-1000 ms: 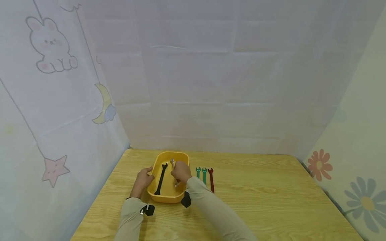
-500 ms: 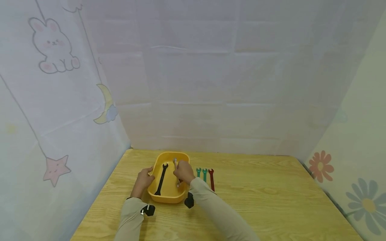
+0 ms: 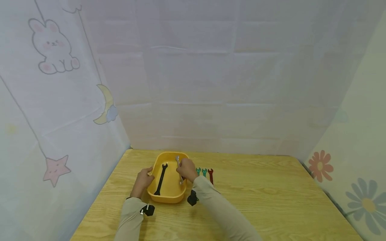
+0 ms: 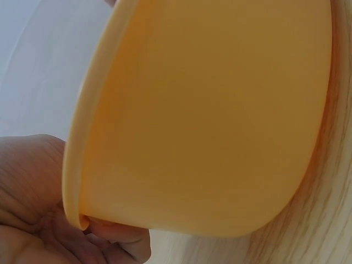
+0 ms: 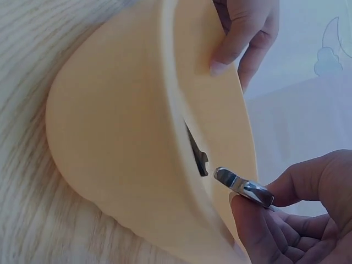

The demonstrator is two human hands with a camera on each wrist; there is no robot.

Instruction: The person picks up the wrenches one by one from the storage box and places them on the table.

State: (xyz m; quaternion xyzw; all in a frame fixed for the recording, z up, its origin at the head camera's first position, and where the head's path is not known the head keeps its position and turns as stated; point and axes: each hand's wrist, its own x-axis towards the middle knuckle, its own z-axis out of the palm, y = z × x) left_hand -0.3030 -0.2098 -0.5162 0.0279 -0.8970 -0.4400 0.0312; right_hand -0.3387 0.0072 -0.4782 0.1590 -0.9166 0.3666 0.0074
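Observation:
My left hand point(image 3: 144, 180) grips the left rim of a yellow plastic bin point(image 3: 167, 199), thumb inside the wall and fingers outside, as the left wrist view also shows. A black open-end wrench point(image 3: 161, 179) lies lengthwise in the bin's left half. Over the bin's right side, my right hand point(image 3: 187, 170) pinches a silver wrench point(image 3: 177, 160) between thumb and fingers. In the right wrist view the shiny end of this wrench point(image 5: 245, 186) points over the rim, and part of its shaft is hidden by the fingers.
Right of the bin, two green wrenches point(image 3: 204, 172) and a red wrench point(image 3: 210, 175) lie side by side, partly covered by the right arm. The wooden table point(image 3: 271, 194) ends at a pale cloth wall point(image 3: 229, 127) behind.
My right hand has moved rightward with the silver wrench, from near the bin's middle to its right wall. The left hand and the black wrench have stayed in place.

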